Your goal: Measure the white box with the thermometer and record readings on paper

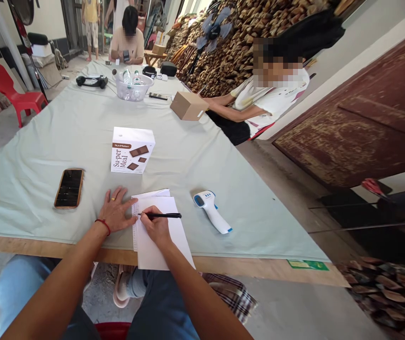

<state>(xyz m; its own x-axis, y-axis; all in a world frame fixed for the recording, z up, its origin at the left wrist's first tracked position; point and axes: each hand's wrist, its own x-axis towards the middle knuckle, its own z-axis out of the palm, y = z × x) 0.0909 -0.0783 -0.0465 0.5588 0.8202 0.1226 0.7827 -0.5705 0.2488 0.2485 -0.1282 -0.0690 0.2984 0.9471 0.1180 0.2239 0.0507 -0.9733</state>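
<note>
A black pen [165,215] is pinched in my right hand [158,230], its tip on the left part of a white paper pad [163,257]. Under that sheet, more paper sticks out at the left and top. My left hand [116,211] lies flat with fingers spread, its thumb and index finger touching the paper's left edge. To the left of it rests a smartphone [69,188] in an orange-brown case, screen up. A white and blue infrared thermometer [212,211] lies right of the pad. Beyond my hands stands a white "Super Meal" box [131,151].
A cloth-covered table [245,226] stretches ahead. Farther back are a clear basin [134,89] of bottles and a cardboard box [189,106] by a seated person's hands. Another person [128,42] sits at the far end. A red chair [14,92] stands left.
</note>
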